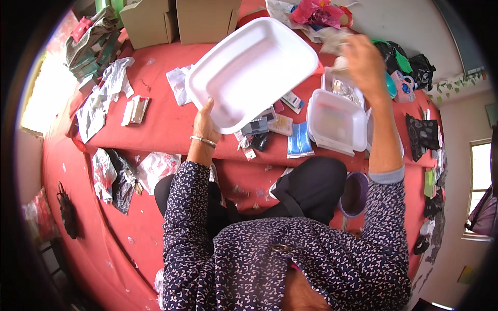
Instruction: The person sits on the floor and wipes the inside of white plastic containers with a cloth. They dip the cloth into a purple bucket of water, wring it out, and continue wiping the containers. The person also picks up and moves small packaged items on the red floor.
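Note:
A shallow white plastic tray (251, 72) is tilted up above the red-covered surface, its inside bare. My left hand (205, 122) grips its near left corner, thumb over the rim. My right hand (363, 59) is raised to the right of the tray, blurred by motion, with its fingers curled. A pale, crumpled, smeared thing (333, 40) shows at those fingertips; its kind is unclear. Beneath my right forearm stand clear plastic containers (337, 122), one with its translucent lid or base uppermost. Another container behind holds small silvery packets (343, 89).
Small boxes (280, 124), a blue packet (300, 140) and a white cable (245, 143) lie near the tray. Cardboard boxes (207, 20) stand at the back. White cloths or papers (106, 98) lie left. A purple tub (355, 194) sits beside my right knee. Black bags (417, 67) are far right.

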Demonstrator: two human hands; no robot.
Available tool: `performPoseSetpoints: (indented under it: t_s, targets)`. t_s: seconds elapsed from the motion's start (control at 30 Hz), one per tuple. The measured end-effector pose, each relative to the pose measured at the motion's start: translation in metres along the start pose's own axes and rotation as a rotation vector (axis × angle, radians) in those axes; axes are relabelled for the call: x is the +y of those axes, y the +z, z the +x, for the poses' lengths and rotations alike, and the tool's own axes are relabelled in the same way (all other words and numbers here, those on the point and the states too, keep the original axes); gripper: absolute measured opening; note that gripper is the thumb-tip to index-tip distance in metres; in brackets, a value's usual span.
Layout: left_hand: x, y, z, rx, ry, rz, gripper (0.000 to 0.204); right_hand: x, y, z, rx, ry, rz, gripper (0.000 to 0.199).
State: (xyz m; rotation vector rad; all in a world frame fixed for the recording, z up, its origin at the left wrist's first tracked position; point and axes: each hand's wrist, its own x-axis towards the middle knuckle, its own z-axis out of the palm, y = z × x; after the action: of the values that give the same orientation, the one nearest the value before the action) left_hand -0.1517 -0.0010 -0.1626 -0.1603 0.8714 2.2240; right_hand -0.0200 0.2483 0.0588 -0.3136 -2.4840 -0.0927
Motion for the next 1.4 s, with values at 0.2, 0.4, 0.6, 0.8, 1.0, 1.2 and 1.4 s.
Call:
performPoseSetpoints:
  t_s: [0.2,0.4,0.6,0.8,1.0,1.2,1.4]
  targets:
    - [-0.003,0.020,-0.008,0.064,-0.168,-0.165,0.043,0.010,0.018,-0.015,0.431,0.164,0.233,0.013]
    - [-0.010,0.003,0.008,-0.027,-0.123,-0.255,0.041,-0.061,0.059,0.005,0.302,-0.037,0.237,0.016]
    - [-0.015,-0.028,0.025,-0.184,-0.320,-0.663,0.042,-0.142,0.110,-0.091,-0.030,-0.484,0.332,0.018]
    - [-0.018,-0.028,0.022,0.017,-0.100,-0.195,0.038,-0.108,0.068,-0.071,0.023,-0.072,0.792,0.018]
    - [-0.012,0.004,0.001,0.163,0.534,0.499,0.038,0.002,0.034,-0.041,0.378,0.679,1.177,0.012]
    - [0.003,0.031,-0.023,0.124,1.245,1.171,0.060,0.020,0.046,-0.013,0.501,0.614,1.085,0.013]
    - [0.002,0.036,-0.023,0.061,1.370,1.282,0.063,-0.060,0.083,-0.007,0.315,0.331,0.614,0.015]
